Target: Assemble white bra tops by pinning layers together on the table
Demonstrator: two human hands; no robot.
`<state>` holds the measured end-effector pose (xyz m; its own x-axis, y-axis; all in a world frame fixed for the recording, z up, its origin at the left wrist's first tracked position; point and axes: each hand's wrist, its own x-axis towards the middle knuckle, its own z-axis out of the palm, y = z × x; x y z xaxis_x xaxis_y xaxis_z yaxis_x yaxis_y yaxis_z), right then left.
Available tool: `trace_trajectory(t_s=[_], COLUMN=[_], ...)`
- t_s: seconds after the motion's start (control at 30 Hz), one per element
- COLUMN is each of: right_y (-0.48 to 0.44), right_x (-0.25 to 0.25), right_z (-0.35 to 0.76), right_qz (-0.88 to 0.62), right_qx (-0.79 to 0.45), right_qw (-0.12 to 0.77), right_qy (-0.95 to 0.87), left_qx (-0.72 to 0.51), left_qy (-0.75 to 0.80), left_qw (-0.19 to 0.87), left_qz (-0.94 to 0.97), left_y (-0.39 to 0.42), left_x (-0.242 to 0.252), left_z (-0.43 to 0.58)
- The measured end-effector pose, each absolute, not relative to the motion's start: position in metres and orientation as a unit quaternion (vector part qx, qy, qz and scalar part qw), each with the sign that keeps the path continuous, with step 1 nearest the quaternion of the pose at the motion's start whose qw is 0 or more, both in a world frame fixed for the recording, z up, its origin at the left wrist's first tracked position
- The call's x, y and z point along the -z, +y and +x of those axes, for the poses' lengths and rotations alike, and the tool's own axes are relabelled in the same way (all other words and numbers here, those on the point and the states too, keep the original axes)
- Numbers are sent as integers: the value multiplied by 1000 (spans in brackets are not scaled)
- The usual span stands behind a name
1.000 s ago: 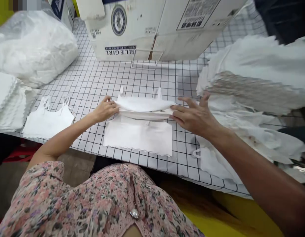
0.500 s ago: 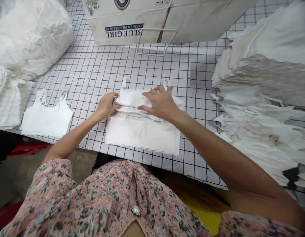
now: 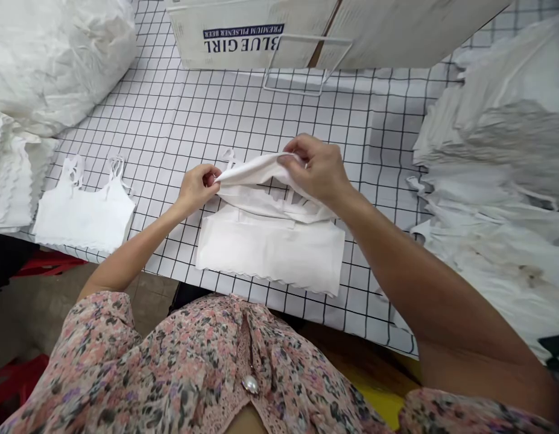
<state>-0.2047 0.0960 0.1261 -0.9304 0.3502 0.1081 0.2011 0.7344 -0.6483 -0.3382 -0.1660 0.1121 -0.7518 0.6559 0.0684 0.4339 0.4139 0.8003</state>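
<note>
A white strappy camisole top (image 3: 256, 170) is pinched at its left edge by my left hand (image 3: 199, 188). My right hand (image 3: 319, 170) grips the same top's upper layer between thumb and fingers, lifting it so that a gap shows beneath. One shoulder strap stands out behind the cloth near my left hand. Directly in front of me lies a flat white fabric panel (image 3: 270, 250) with a scalloped lower edge, partly under the top. Another white camisole (image 3: 84, 211) lies flat to my left, its straps pointing away from me.
A Blue Girl beer carton (image 3: 243, 48) stands at the back, with a white wire stand (image 3: 292, 91) before it. At back left sits a full white plastic bag (image 3: 57, 60), beside scalloped white pieces (image 3: 17, 175). Tall stacks of white garments (image 3: 491, 138) rise at right. A checked cloth (image 3: 170, 135) covers the table.
My right hand has gone from resting spread on the top to gripping and raising its upper layer. My left hand keeps hold of the left edge. The view has shifted slightly.
</note>
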Motion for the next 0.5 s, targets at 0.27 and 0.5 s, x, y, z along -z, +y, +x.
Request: trace_trajectory(t_s=[0.27,0.5], right_y=[102,105], right_x=[-128,-142], right_z=[-207,-191], right_qz=[-112,-97], right_qx=[-350,-382], right_qw=[159,141], right_qy=[-917,-908], left_qx=[-473,-488], left_qy=[776,769], left_qw=[306,282], left_qz=[283,300], left_y=[-138,-120], left_x=[-123,-114], left_z=[-339,-339])
